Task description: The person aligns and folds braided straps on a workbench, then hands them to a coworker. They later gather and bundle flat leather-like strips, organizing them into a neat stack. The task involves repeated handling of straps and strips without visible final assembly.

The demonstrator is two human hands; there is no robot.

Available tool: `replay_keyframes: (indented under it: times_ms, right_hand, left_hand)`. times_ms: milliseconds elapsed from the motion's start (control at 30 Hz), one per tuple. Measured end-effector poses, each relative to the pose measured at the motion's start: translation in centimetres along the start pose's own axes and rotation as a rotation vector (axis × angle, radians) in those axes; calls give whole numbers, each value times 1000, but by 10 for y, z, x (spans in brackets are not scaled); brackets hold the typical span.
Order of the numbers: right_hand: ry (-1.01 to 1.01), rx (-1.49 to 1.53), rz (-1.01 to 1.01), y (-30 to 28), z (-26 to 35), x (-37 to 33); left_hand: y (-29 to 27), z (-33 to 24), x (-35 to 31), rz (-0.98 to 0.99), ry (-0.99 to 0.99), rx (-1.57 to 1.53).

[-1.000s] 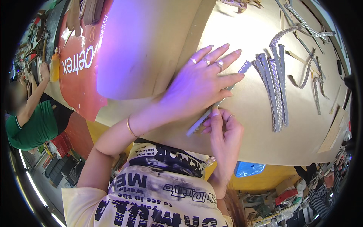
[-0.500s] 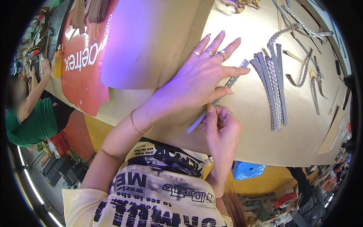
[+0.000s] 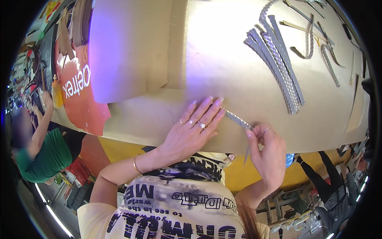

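Note:
A narrow grey strap with a wavy, braided-looking edge (image 3: 237, 118) lies across the near part of the table between my hands. My left hand (image 3: 193, 127) rests flat on it with fingers stretched out, covering its left end. My right hand (image 3: 269, 150) is closed in a pinch on the strap's other end, near the table's front edge. A thin tail of it hangs below those fingers. Farther off to the right lies a bundle of similar grey straps (image 3: 281, 71), one of them silvery and plaited.
Loose plaited cords (image 3: 310, 42) and thin strips lie at the far right. A curled tan sheet (image 3: 131, 51) and a red sheet (image 3: 81, 101) cover the left side, with brown strips (image 3: 81, 24) above. A yellow bottle (image 3: 57, 93) stands near a co-worker in green (image 3: 49, 155).
My hands have come nearer the table's front edge, the left one flattening out. The strap has turned, and my right hand has moved right, now pinching its right end.

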State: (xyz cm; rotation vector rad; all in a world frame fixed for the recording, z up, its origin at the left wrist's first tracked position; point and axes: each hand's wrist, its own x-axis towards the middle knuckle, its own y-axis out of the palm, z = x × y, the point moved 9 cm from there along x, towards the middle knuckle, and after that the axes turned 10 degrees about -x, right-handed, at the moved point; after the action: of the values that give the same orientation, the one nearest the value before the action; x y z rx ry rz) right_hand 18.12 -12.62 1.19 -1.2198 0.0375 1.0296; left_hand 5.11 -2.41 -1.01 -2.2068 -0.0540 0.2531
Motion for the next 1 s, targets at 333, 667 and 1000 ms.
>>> replay_keyframes:
  times_ms: [333,667,1000]
  right_hand:
    - [55,-147,-186,-4,18,-3]
    - [208,-154,-249,2,24,-7]
    - [55,412,-282,13,30,2]
  left_hand:
    - [13,-10,-1,5,159,36]
    - [13,-11,0,-28,201,32]
    - [14,-12,2,-4,188,96]
